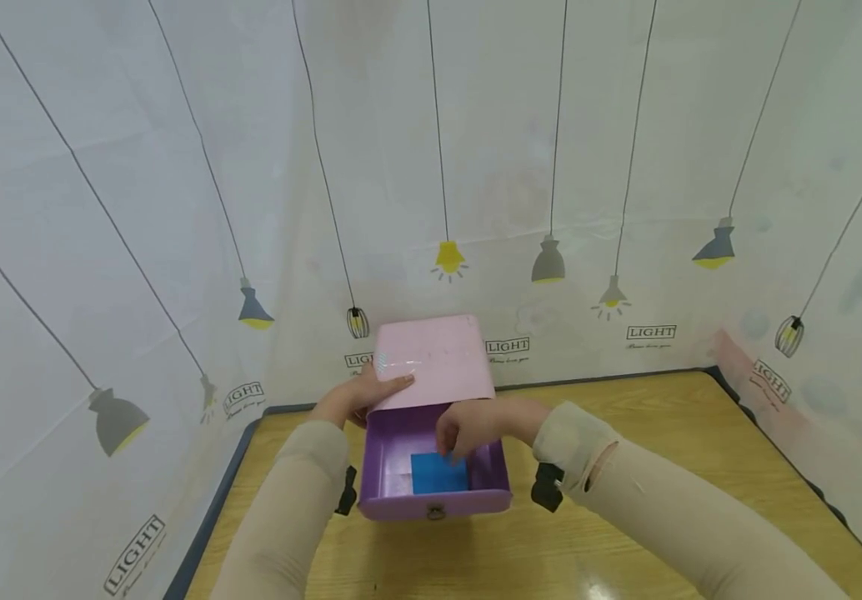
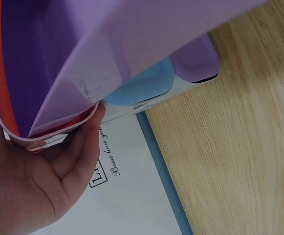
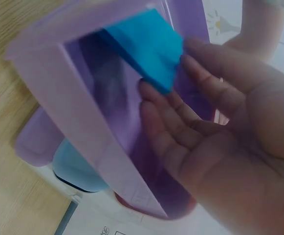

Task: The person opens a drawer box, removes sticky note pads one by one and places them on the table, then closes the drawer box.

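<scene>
A purple box (image 1: 386,505) with a metal clasp stands on the table, its pink lid (image 1: 434,354) raised at the back. My left hand (image 1: 359,393) grips the lid's left side, thumb on top; in the left wrist view its fingers (image 2: 85,152) curl under the rim. Inside the box, near the front, is a flat blue square pad (image 1: 431,479), perhaps of paper. My right hand (image 1: 468,427) reaches into the box from the right. In the right wrist view, its thumb and fingers pinch the edge of the blue pad (image 3: 151,46), which is tilted there.
Rounded light-blue (image 2: 146,83) and purple pieces (image 2: 198,58) show low beside the box. The wooden table (image 1: 611,467) has a dark edge and meets a white wall covering (image 1: 506,167) printed with hanging lamps. Black wrist straps' mounts (image 1: 548,487) sit under the sleeves.
</scene>
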A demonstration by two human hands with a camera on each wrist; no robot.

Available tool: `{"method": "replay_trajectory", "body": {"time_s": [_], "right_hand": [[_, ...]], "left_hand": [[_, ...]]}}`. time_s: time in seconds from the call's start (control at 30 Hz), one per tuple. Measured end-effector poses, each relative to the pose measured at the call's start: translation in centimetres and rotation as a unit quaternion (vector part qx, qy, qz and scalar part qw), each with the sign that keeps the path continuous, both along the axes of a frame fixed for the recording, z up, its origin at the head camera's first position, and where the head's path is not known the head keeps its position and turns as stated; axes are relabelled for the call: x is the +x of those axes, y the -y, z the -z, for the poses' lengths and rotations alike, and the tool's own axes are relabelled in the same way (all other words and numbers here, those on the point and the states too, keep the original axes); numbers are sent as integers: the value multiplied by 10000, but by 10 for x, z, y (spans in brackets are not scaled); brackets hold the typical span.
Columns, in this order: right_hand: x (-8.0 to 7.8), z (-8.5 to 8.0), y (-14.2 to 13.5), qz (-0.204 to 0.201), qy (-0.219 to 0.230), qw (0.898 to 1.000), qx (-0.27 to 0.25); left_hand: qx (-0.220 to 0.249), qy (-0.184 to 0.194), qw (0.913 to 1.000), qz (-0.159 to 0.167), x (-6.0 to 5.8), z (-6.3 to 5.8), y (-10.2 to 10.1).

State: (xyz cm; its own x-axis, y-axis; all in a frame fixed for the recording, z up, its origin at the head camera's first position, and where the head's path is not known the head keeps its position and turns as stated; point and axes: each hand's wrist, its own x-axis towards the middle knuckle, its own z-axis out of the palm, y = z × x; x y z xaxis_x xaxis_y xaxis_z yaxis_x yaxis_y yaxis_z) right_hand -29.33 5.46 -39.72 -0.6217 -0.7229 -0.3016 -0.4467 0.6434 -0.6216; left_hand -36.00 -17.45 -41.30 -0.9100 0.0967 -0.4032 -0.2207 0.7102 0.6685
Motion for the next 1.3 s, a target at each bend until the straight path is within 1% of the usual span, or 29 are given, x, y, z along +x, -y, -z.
{"method": "replay_trajectory", "body": {"time_s": [0.1, 0.17, 0.27, 0.43, 0.57, 0.67, 0.77, 0.9, 1.03, 1.23, 1.3], "right_hand": [[4, 2, -1, -298, -306, 9991, 27], [8, 2, -1, -376, -403, 9985, -6], [13, 1, -3, -368, -562, 9977, -56], [18, -1, -9, -188, -887, 9955, -266], [20, -5, -18, 45, -933, 9932, -698], [21, -8, -27, 194, -924, 9894, -1104], [22, -11, -39, 417, -934, 9836, -1486], [24, -10, -55, 786, -1165, 9717, -1901], [26, -8, -67, 1155, -1388, 9606, -2114], [30, -3, -83, 1763, -1261, 9516, -2179], [32, -1, -88, 1925, -1106, 9492, -2232]], "left_hand": [[-19, 10, 10000, -2, 0, 0, 0], [-52, 8, 10000, -8, 0, 0, 0], [-61, 14, 10000, -18, -1, 0, 0], [-122, -1, 9999, 8, -4, 2, 0], [-155, -33, 9999, 56, -3, 1, 0], [-140, -51, 9999, 51, -2, 0, 0], [-88, -53, 9999, 18, -2, 1, 1], [-36, -87, 10000, 28, -2, 2, 1], [-16, -129, 9999, 47, -1, 1, 1], [-84, -117, 9999, 50, -2, 2, 1], [-99, -98, 9999, 34, -2, 2, 1]]}}
